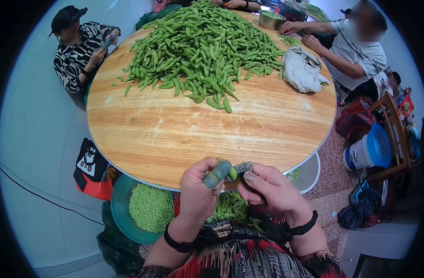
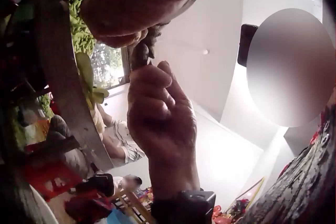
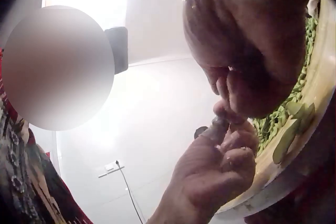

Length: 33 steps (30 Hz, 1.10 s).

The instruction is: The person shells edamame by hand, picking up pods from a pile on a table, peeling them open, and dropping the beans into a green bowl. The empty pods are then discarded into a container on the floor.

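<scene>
Over the near edge of the round wooden table (image 1: 184, 129), both hands meet at a green soybean pod (image 1: 232, 174). My left hand (image 1: 197, 187) pinches it, its thumb capped by a grey-green cover with a yellowish band. Curled fingers of my right hand (image 1: 276, 189) grip the pod's other side; one fingertip is wrapped in grey material. Most of the pod is hidden by the fingers. Both wrists wear black bands. In the wrist views the hands show from below, fingertips close together.
A large heap of soybean pods (image 1: 205, 51) covers the table's far part, with a grey-white cloth (image 1: 304, 69) to its right. Below the edge stand a green basin (image 1: 121, 211) of shelled beans (image 1: 150, 207) and a white basket (image 1: 313, 173). Pod husks (image 1: 230, 207) lie below my hands. Other people sit around the table.
</scene>
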Each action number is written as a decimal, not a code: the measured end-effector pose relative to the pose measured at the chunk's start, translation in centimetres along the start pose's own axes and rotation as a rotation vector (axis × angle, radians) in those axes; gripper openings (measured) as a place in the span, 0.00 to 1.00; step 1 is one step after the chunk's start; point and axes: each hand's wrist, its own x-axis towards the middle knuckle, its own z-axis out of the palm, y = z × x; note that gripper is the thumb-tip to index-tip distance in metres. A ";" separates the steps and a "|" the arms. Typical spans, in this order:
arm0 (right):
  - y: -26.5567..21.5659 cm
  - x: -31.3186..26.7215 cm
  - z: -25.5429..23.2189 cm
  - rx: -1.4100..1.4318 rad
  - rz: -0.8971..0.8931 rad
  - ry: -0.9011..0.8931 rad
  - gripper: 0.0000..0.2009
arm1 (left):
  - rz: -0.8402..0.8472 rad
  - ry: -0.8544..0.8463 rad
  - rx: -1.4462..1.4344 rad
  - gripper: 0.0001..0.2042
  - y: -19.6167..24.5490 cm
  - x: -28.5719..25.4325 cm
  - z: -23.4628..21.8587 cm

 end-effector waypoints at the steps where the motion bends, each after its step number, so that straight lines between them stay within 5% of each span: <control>1: 0.2 0.1 -0.1 -0.002 0.004 -0.002 0.11 | 0.001 0.003 -0.004 0.02 0.0 0.0 0.0; 7: 0.7 0.9 0.2 -0.257 -0.041 0.083 0.10 | 0.127 0.047 0.185 0.03 -0.4 -0.1 0.1; 13: 0.5 1.7 0.1 0.360 0.219 -0.011 0.09 | -0.120 -0.316 -0.221 0.07 0.0 0.8 -2.1; 16: 1.1 2.6 -0.3 0.307 0.188 -0.001 0.07 | -0.006 -0.193 -0.057 0.08 -0.7 1.0 -1.1; 18: 1.3 3.4 0.0 -0.227 -0.057 0.159 0.07 | 0.220 0.025 0.284 0.09 -1.2 1.3 -0.3; 22: -0.8 4.4 0.1 0.143 0.169 0.096 0.09 | 0.273 0.099 0.286 0.10 -0.8 1.9 -0.9; 24: -1.7 6.1 -1.0 -0.036 0.198 0.014 0.09 | 0.174 0.109 0.068 0.10 -0.1 2.1 -1.8; 26: -3.8 8.8 -1.8 -1.045 -0.148 0.248 0.12 | 0.168 0.045 0.132 0.11 0.2 2.4 -2.5; 28: -3.6 12.6 -4.3 -1.399 -0.467 0.444 0.14 | 0.165 -0.033 0.204 0.11 -0.3 2.7 -2.6; 30: -3.4 14.5 -4.9 -1.526 -0.419 0.482 0.15 | 0.429 -0.302 0.736 0.12 -1.3 2.8 -2.1; 32: -3.4 14.7 -5.3 -1.654 -0.372 0.515 0.16 | 0.295 -0.337 0.660 0.13 -0.7 2.1 -1.5; 33: -3.5 14.0 -5.2 -1.627 -0.361 0.459 0.15 | 0.102 -0.205 0.455 0.13 -0.3 1.7 -1.4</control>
